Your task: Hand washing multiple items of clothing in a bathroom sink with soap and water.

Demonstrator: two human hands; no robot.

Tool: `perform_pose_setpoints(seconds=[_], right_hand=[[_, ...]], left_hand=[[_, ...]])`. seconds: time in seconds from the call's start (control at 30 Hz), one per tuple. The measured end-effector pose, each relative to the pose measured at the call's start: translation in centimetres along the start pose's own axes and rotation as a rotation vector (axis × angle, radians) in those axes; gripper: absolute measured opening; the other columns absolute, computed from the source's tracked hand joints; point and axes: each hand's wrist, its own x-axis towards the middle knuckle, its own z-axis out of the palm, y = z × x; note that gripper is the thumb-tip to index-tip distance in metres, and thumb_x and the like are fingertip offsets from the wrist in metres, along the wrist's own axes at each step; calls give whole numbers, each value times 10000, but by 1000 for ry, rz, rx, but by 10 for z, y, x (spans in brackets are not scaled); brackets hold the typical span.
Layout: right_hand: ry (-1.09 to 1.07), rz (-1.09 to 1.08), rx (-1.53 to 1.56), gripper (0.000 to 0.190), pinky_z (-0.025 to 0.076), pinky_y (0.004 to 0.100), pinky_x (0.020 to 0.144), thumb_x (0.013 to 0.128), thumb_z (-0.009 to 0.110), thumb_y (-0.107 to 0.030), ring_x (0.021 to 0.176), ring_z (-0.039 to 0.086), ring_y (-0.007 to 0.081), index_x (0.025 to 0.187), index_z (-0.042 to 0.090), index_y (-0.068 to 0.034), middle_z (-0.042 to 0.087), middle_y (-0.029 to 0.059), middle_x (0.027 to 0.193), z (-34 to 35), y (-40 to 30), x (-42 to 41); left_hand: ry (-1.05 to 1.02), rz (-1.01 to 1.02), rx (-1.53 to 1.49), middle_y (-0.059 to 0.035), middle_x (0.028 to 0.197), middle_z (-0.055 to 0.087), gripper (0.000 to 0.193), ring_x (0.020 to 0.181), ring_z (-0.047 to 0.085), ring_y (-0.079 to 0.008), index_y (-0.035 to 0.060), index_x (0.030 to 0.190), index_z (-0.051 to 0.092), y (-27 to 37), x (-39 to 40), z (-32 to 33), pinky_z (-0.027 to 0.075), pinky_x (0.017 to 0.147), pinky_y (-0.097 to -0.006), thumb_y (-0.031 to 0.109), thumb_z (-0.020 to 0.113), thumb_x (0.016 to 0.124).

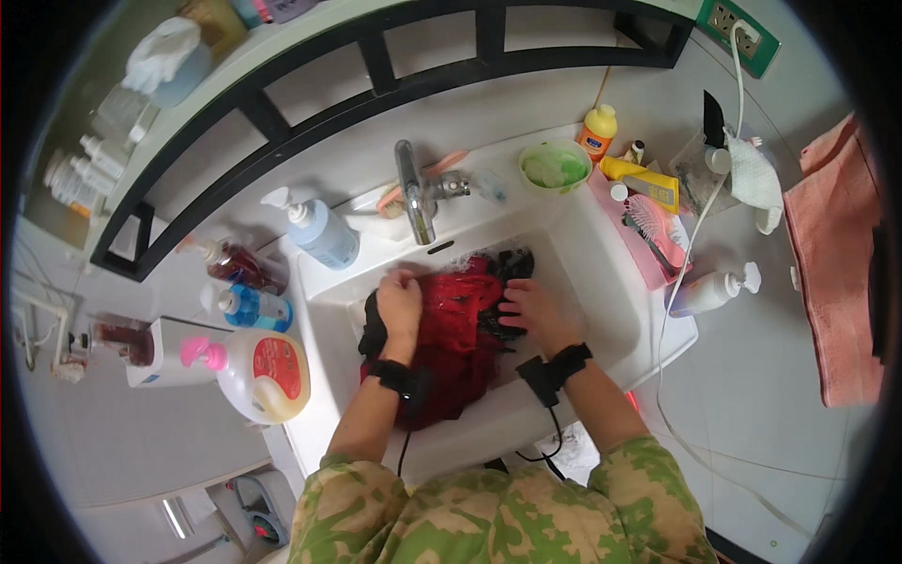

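Wet red and black cloth [458, 338] lies bunched in a white washbasin [613, 296] with some suds at its back edge. My left hand [399, 303] is at the cloth's left side, fingers curled over a fold; whether it grips the fabric cannot be made out. On the right, my right hand [532, 310] has its fingers spread at the black part of the cloth, holding nothing that shows. Both wrists wear black straps with small devices and cables. Above the basin's back stands a chrome faucet [416, 190], its spout pointing towards the cloth.
A blue pump bottle [320, 233] stands at the basin's back left corner, a large detergent bottle [264, 377] at its left. A green bowl [555, 167] and a pink tray [627, 225] with a hairbrush sit right. A white cable [680, 282] hangs past the right edge.
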Motion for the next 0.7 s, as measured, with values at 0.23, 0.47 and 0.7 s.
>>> perform_pose_setpoints(seconds=[0.23, 0.47, 0.7], right_hand=[[-126, -9, -101, 655, 435, 484, 803, 841, 518, -246, 1193, 332, 251, 1379, 146, -229, 192, 107, 1401, 35, 13, 11], [-316, -111, 329, 326, 469, 300, 686, 859, 481, -248, 806, 546, 135, 1150, 490, -100, 563, 27, 965, -4, 27, 35], [21, -93, -211, 350, 454, 251, 665, 813, 560, -208, 807, 561, 151, 1077, 517, 17, 588, 71, 929, -54, -24, 50]], left_hand=[[-156, 110, 316, -124, 934, 590, 278, 927, 547, -314, 62, 963, 604, 9, -15, 57, 440, 809, -371, 173, 616, 708], [-401, 295, -458, -131, 753, 622, 137, 712, 608, -246, 46, 819, 629, 102, -29, 63, 469, 651, -310, 86, 537, 725], [-206, 49, 1, -193, 885, 598, 255, 820, 579, -332, 59, 955, 594, -4, 23, 41, 452, 738, -392, 209, 577, 749]])
